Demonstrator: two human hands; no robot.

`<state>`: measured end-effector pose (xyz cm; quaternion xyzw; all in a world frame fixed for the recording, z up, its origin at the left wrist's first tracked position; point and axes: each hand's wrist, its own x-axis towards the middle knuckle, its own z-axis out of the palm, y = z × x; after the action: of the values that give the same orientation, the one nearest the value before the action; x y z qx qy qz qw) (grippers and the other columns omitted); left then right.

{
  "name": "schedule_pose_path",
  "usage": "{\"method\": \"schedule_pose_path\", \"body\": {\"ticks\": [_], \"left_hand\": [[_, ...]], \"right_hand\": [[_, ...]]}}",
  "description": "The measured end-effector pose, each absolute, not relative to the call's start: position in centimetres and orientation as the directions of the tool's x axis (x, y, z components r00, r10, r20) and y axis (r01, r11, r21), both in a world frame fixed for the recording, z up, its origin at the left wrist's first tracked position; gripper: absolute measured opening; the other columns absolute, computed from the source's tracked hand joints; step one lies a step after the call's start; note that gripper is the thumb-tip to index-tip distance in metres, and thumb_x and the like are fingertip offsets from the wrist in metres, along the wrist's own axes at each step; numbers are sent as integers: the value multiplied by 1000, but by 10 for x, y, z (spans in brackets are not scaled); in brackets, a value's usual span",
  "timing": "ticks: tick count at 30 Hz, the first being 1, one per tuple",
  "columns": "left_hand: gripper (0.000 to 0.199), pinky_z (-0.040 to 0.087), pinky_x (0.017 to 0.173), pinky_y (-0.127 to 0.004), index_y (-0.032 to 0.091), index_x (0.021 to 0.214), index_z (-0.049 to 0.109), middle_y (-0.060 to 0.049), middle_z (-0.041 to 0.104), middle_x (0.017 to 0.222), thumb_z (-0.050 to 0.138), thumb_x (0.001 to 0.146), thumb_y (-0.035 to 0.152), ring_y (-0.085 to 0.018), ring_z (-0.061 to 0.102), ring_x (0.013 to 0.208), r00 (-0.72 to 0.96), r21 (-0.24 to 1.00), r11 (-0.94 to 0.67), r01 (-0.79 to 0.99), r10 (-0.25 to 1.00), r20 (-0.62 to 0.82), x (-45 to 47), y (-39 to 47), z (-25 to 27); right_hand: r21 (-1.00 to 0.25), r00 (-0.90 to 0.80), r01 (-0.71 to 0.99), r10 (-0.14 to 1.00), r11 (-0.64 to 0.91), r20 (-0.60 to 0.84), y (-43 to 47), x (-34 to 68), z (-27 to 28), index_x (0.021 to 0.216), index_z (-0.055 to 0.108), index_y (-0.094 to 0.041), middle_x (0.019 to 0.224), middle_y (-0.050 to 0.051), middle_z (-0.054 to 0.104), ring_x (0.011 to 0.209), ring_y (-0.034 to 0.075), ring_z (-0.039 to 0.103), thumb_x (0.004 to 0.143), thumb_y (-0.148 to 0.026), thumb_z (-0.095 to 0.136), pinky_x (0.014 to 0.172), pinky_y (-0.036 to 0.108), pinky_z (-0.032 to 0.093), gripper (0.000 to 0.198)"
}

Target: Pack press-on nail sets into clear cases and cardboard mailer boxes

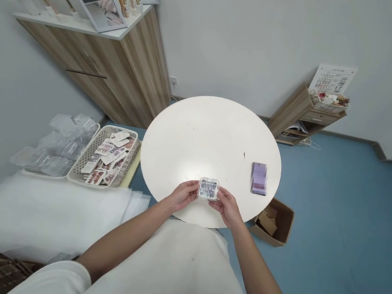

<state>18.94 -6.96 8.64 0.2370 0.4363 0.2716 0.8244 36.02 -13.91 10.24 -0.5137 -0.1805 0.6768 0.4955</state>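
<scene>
A clear plastic case of press-on nails is held over the near part of the round white table. My left hand pinches its left edge between thumb and fingers. On the opposite edge, my right hand grips the case the same way. Rows of dark, glossy nails show through the clear top. To the right on the table lies a purple stack, partly blurred, so its kind is unclear.
At left, a white basket holds carded nail sets, beside a pile of clear plastic cases. White plastic sheeting lies nearer me. An open cardboard box stands on the floor at right. Wooden cabinets line the wall.
</scene>
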Motion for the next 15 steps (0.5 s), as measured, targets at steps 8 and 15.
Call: {"method": "schedule_pose_path", "body": {"ticks": [8,15], "left_hand": [[37,45,74,-28,20,106,55,-8,61,101,56,75,40,-16,57,89,410,754,641,-146,733,-543,210,-88,84],[43,43,76,-32,15,99,57,-6,66,72,67,64,40,-18,62,74,361,843,535,58,776,-517,215,-106,81]], "right_hand": [[-778,56,-441,852,-447,-521,-144,380,86,105,53,-21,88,4,67,81,18,63,67,-33,65,82,38,48,41],[-799,52,-385,853,-462,-519,-142,379,74,105,52,-19,83,3,67,79,17,63,64,-35,66,80,37,48,45]]}}
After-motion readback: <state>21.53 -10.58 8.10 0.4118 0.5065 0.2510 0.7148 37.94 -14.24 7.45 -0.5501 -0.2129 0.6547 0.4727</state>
